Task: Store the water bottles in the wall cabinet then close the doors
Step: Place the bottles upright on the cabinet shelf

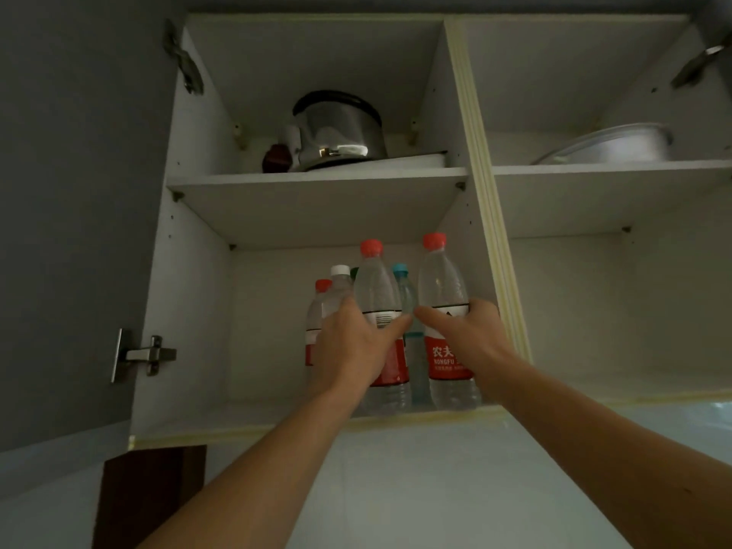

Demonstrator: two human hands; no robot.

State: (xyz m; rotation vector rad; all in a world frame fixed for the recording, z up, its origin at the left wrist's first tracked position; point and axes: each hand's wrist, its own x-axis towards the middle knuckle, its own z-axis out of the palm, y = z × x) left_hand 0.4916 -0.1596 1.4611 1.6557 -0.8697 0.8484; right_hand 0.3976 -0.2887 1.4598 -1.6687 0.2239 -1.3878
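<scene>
The white wall cabinet (198,311) hangs overhead with both doors swung open. Several water bottles stand on its lower left shelf. My left hand (350,342) is wrapped around a red-capped bottle (376,287) with a red label. My right hand (471,330) grips a second red-capped bottle (441,279) just to its right, near the centre divider. Both bottles stand upright at the shelf's front edge. Behind them are a blue-capped bottle (404,283), a white-capped bottle (340,279) and another red-capped bottle (319,307), partly hidden by my left hand.
A steel rice cooker (340,128) sits on the upper left shelf. A metal basin (618,144) lies on the upper right shelf. The lower right compartment (614,311) holds nothing visible. A door hinge (142,354) juts out at the left; a dark wooden panel (150,493) is below.
</scene>
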